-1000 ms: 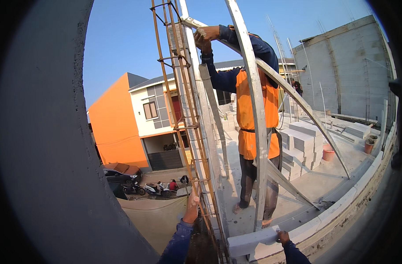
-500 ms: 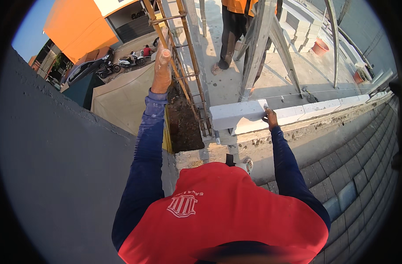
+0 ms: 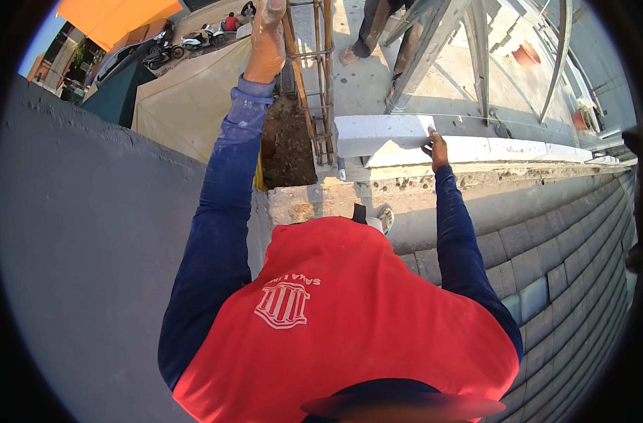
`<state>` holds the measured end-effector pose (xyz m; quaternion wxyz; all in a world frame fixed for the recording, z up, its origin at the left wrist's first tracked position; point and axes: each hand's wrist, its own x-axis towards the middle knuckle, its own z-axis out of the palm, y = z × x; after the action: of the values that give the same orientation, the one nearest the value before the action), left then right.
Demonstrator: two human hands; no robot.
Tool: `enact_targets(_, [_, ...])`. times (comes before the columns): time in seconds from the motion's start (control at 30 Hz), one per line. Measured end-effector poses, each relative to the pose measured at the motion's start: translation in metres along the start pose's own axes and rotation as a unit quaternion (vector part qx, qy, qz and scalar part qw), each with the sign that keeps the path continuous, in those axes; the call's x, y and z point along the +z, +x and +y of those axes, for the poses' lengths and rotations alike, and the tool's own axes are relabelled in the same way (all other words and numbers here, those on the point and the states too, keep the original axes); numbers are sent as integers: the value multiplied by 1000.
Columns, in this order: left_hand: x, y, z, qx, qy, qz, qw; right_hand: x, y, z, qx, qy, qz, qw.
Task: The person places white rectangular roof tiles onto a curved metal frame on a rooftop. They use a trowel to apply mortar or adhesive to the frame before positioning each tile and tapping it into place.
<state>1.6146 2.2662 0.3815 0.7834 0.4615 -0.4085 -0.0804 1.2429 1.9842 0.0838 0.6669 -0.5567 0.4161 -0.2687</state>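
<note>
A long white lightweight block (image 3: 383, 127) lies at the left end of a low course of white blocks (image 3: 469, 149). My right hand (image 3: 440, 152) is at the block's right end, fingers bent and gripping it. The block's left part juts out past the block beneath it, over a shadowed gap. My left hand (image 3: 266, 53) is raised at the top edge of the picture, beside an upright cage of rusty steel bars (image 3: 307, 77). Its fingers are largely cut off there, so whether it touches the bars cannot be told.
Metal props (image 3: 434, 53) stand beyond the wall, and a person's legs (image 3: 374, 28) are behind them. A grey wall (image 3: 89, 247) rises at left. A dug pit (image 3: 287, 144) lies beside the cage. Roof tiles (image 3: 547, 282) slope down at right. A taut string (image 3: 504, 118) runs along the blocks.
The scene sits higher in the picture as the view has tilted. My left hand now reaches the top edge. My right hand stays at the same end of the block.
</note>
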Motion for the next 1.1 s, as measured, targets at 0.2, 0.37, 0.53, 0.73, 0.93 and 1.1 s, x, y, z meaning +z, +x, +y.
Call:
enact_targets(0.2, [-3, 2, -1, 19, 2, 19, 1000, 0, 0, 0, -2, -6, -3, 1000])
enact_targets(0.37, [16, -3, 15, -67, 15, 78, 995, 1, -3, -2, -9, 7, -4, 1000])
enact_targets(0.53, [19, -11, 15, -18, 75, 30, 997, -2, 0, 3, -10, 1, 2, 1000])
enact_targets(0.73, [25, -2, 32, 143, 160, -44, 976, -12, 12, 21, 13, -20, -22, 999])
enact_targets(0.93, [37, -6, 51, 88, 82, -65, 991, -10, 10, 25, -40, 29, -38, 998])
enact_targets(1.1, [36, -4, 47, 72, 59, -82, 992, -7, 11, 27, -41, 42, 2, 998])
